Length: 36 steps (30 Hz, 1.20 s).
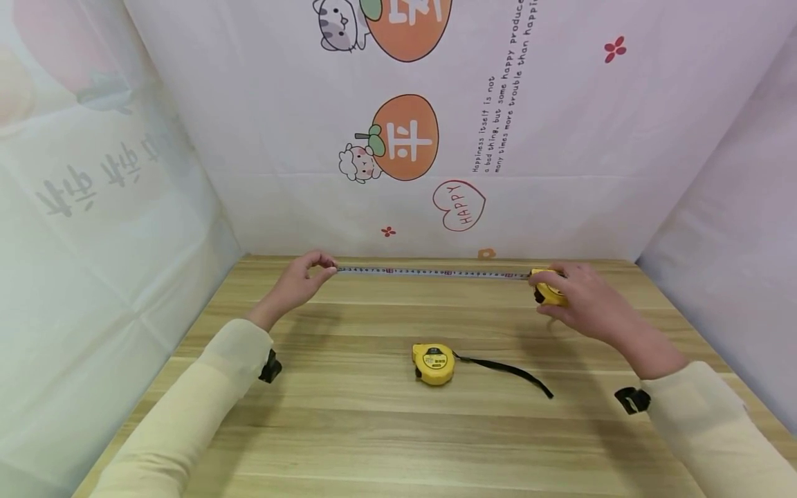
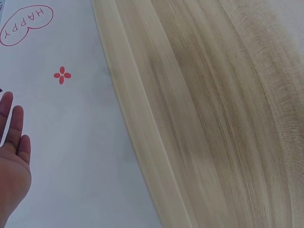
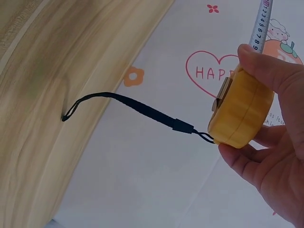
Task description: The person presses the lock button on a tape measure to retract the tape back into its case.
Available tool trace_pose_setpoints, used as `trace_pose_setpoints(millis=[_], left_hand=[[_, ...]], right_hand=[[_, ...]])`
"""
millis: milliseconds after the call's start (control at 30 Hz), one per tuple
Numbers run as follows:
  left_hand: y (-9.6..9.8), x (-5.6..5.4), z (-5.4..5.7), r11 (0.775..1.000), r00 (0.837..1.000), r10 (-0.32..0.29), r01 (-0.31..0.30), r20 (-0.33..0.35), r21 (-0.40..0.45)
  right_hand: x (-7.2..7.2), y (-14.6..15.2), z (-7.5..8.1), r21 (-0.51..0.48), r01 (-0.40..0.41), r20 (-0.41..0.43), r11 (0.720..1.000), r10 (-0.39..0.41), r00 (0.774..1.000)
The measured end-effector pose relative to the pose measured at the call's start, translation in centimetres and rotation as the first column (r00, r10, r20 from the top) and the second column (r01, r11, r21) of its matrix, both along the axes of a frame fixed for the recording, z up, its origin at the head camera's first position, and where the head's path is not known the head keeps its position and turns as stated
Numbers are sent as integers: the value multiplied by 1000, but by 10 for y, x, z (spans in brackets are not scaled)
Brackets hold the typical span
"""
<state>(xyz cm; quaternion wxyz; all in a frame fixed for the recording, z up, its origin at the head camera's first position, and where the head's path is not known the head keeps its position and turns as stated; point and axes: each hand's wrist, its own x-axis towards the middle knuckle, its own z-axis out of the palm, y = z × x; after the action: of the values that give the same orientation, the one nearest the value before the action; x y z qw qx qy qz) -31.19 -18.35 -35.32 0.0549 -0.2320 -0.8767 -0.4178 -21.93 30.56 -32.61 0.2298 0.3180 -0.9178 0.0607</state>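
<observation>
Your left hand (image 1: 303,281) pinches the tape (image 1: 429,272) tip, right hand (image 1: 591,302) clamps the case (image 3: 244,111), tape spanning finger to finger! Case looks light, hard: hold its sides; tape's likely springy, pinch flat.

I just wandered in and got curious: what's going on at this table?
A person's right hand grips a rounded yellow tape measure with a black strap. The left hand pinches the free end of its thin white numbered blade, which is pulled out straight between the two hands. A second rounded yellow tape measure, also with a black strap, lies untouched on the light wood-grain table.
</observation>
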Motion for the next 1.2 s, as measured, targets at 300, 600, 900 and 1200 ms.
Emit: trace_pose_setpoints(millis=[300,600,900,1200], left_hand=[[-1,0,-1,1000,1000,-11,11,-14,-1],[-2,0,-1,1000,1000,-9,9,-14,2],[0,0,-1,1000,1000,-14,14,-16,-9],[1,0,-1,1000,1000,-8,8,-4,-3]], right_hand=[[3,1,7,-38,129,140,991,-123,982],[2,2,7,-47,205,216,978,-191,958],[2,5,7,-101,223,217,969,-198,956],[0,10,5,-138,232,219,963,-198,955]])
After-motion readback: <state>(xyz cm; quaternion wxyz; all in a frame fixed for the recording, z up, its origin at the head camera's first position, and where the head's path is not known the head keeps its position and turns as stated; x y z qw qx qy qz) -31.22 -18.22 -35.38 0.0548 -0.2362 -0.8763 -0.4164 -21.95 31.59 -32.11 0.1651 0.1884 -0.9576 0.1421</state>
